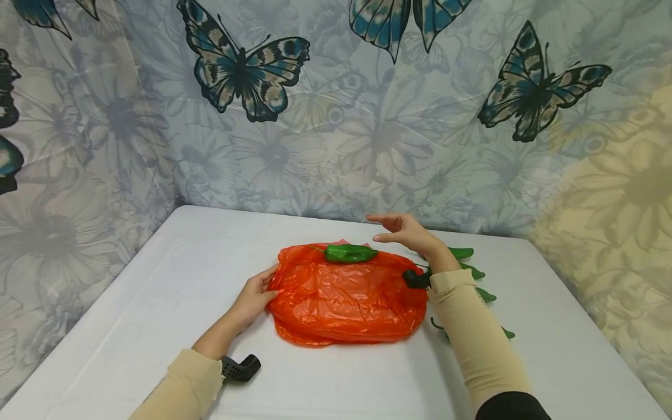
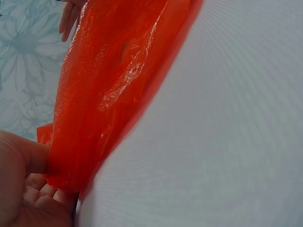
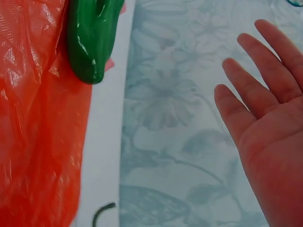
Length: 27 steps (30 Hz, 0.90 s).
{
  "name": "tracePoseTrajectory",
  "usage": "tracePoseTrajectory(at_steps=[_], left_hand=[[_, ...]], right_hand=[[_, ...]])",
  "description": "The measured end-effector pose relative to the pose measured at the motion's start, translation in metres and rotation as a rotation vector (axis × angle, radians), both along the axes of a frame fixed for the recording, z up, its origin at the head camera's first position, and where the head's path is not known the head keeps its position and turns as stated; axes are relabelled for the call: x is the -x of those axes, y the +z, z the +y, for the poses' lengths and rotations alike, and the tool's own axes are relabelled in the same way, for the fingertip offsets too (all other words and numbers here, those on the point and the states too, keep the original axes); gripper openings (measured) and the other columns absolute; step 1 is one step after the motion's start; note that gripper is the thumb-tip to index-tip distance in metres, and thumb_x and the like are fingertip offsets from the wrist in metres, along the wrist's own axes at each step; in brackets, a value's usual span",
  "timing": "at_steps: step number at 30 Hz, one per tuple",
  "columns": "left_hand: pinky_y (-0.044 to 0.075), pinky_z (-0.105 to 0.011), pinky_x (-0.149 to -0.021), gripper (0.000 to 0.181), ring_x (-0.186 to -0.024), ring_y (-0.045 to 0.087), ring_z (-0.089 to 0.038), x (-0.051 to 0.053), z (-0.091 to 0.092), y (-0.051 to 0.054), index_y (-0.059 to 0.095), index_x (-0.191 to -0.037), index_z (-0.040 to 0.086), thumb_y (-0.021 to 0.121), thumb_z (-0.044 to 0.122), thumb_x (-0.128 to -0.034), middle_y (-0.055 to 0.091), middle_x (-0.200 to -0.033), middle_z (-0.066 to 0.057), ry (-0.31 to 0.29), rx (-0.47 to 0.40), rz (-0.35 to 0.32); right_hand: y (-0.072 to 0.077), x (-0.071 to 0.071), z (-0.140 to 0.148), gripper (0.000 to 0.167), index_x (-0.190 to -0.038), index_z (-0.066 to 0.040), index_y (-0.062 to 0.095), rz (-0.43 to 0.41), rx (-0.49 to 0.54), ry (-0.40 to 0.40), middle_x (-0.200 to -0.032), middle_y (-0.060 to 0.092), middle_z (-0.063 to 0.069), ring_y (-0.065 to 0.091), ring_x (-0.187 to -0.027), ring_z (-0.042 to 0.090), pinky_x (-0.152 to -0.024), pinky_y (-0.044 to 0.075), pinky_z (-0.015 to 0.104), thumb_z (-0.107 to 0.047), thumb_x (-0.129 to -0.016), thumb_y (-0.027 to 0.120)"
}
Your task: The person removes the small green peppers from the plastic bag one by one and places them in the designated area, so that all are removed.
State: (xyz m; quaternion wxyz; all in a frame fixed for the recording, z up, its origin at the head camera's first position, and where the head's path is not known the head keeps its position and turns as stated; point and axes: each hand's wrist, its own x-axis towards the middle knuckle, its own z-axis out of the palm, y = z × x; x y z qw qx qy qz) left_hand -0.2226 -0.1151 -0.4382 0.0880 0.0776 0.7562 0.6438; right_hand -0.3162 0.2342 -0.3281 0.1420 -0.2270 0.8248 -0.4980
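Observation:
A red plastic bag [image 1: 346, 303] lies spread on the white table. My left hand [image 1: 254, 299] holds its left edge, with the thumb on top and the fingers beneath; the left wrist view shows the bag's edge between thumb and fingers [image 2: 45, 198]. One green pepper [image 1: 350, 253] rests on the bag near its far edge, and its blunt tip shows in the right wrist view. My right hand [image 1: 406, 232] is raised above the far right of the bag, fingers extended, holding nothing. The palm faces the camera in the right wrist view, apart from the pepper.
Several more green peppers [image 1: 485, 296] lie in a column on the table right of the bag, partly hidden by my right forearm. The white table [image 1: 157, 303] meets a butterfly-printed cloth backdrop [image 1: 336, 146] along its far edge.

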Motion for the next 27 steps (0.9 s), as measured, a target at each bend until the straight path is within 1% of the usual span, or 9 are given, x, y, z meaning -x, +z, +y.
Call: tracePoseTrajectory(at_steps=[2,5,8,10,11,14,17,23,27], left_hand=[[0.05,-0.018,-0.082,0.062,-0.131,0.04,-0.036,0.0,0.001,0.001,0.025,-0.146,0.0,0.044,-0.011,-0.0882,0.031,-0.148,-0.024,0.001,0.003,-0.006],[0.051,-0.024,-0.087,0.062,-0.132,0.039,-0.035,0.0,0.001,0.0,0.025,-0.146,0.001,0.045,-0.01,-0.0882,0.031,-0.148,-0.023,0.006,0.011,-0.012],[0.05,-0.026,-0.091,0.062,-0.132,0.039,-0.035,0.001,0.001,0.0,0.025,-0.146,0.001,0.045,-0.01,-0.088,0.031,-0.148,-0.023,0.007,0.015,-0.01],[0.05,-0.023,-0.089,0.062,-0.131,0.039,-0.035,0.001,0.001,0.0,0.025,-0.146,0.001,0.045,-0.011,-0.088,0.031,-0.148,-0.023,0.006,0.012,-0.007],[0.051,-0.021,-0.084,0.062,-0.13,0.041,-0.035,0.0,0.001,0.0,0.025,-0.146,0.001,0.045,-0.01,-0.0882,0.032,-0.147,-0.023,0.006,0.01,-0.009],[0.051,-0.017,-0.077,0.062,-0.127,0.044,-0.036,-0.001,0.001,0.0,0.025,-0.146,0.001,0.045,-0.01,-0.0883,0.032,-0.147,-0.024,0.005,0.001,-0.011],[0.051,-0.017,-0.075,0.062,-0.126,0.045,-0.036,-0.001,0.002,-0.001,0.025,-0.146,0.001,0.044,-0.011,-0.0882,0.032,-0.147,-0.024,0.005,-0.001,-0.015],[0.051,-0.021,-0.086,0.062,-0.13,0.041,-0.035,0.0,0.001,-0.002,0.026,-0.146,0.002,0.044,-0.011,-0.0878,0.033,-0.147,-0.022,0.007,0.006,-0.012],[0.049,-0.029,-0.093,0.062,-0.132,0.038,-0.036,0.0,0.0,-0.001,0.026,-0.146,0.001,0.045,-0.011,-0.0878,0.031,-0.148,-0.023,0.002,0.011,-0.004]], right_hand=[[-0.004,0.003,-0.002,0.056,-0.137,-0.008,0.047,-0.009,0.006,0.001,-0.147,0.038,0.012,0.022,-0.142,0.033,-0.112,0.023,0.053,-0.019,-0.085,0.067],[-0.009,0.009,-0.006,0.054,-0.136,-0.008,0.048,-0.028,0.022,0.002,-0.146,0.04,0.013,0.023,-0.141,0.033,-0.112,0.023,0.053,-0.018,-0.086,0.066],[-0.015,0.014,-0.009,0.053,-0.135,-0.006,0.049,-0.045,0.035,-0.008,-0.146,0.04,0.014,0.025,-0.14,0.034,-0.112,0.024,0.053,-0.016,-0.086,0.066],[-0.021,0.018,-0.011,0.054,-0.135,-0.005,0.049,-0.059,0.042,-0.016,-0.145,0.04,0.015,0.026,-0.139,0.035,-0.112,0.024,0.053,-0.015,-0.085,0.066],[-0.024,0.019,-0.011,0.054,-0.135,-0.004,0.048,-0.071,0.04,-0.027,-0.145,0.041,0.015,0.026,-0.139,0.035,-0.111,0.025,0.053,-0.015,-0.085,0.066],[-0.033,0.023,-0.013,0.055,-0.135,-0.004,0.048,-0.096,0.024,-0.044,-0.145,0.041,0.014,0.027,-0.139,0.034,-0.111,0.027,0.051,-0.014,-0.084,0.067],[-0.04,0.025,-0.014,0.054,-0.135,-0.004,0.048,-0.11,0.009,-0.06,-0.144,0.043,0.015,0.028,-0.139,0.032,-0.111,0.029,0.049,-0.012,-0.084,0.067],[-0.051,0.028,-0.015,0.052,-0.133,-0.001,0.05,-0.113,0.023,-0.074,-0.141,0.044,0.02,0.035,-0.135,0.034,-0.107,0.034,0.05,-0.009,-0.084,0.066],[-0.06,0.031,-0.017,0.051,-0.131,-0.001,0.052,-0.102,0.016,-0.091,-0.14,0.046,0.019,0.035,-0.135,0.034,-0.11,0.03,0.049,-0.01,-0.083,0.067]])
